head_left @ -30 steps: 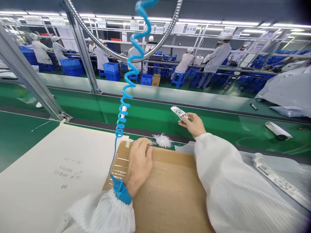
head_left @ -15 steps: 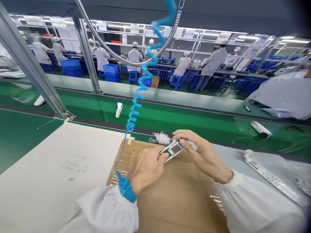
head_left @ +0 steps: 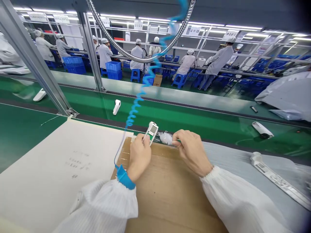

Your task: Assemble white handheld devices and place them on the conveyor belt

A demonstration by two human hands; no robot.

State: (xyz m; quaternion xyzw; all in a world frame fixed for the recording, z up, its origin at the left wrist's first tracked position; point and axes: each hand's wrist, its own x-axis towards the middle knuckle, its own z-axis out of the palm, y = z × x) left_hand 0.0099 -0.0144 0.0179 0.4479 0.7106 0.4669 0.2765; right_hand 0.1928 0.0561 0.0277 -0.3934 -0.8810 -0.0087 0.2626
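Observation:
My left hand [head_left: 140, 156] grips a white handheld device housing [head_left: 153, 129] with a small grey screen and a green circuit board, tilted upright above the far edge of the cardboard [head_left: 175, 191]. A blue wrist strap [head_left: 125, 177] circles that wrist. My right hand [head_left: 193, 152] is apart from the device, its thumb and fingertips pinched together beside a crumpled clump of clear plastic [head_left: 166, 138]. Whatever lies in that pinch is too small to make out.
A coiled blue cord [head_left: 138, 100] runs up from the wrist strap. Beyond the cardboard lies a green conveyor belt [head_left: 194, 124] carrying several white devices. A long white housing [head_left: 279, 178] rests at right. White paper [head_left: 97, 139] covers the left side. Co-workers sit and stand further back.
My left hand has moved left with the device, which now points more upright. My right hand has let go of the device and moved beside the plastic clump, fingertips pinched.

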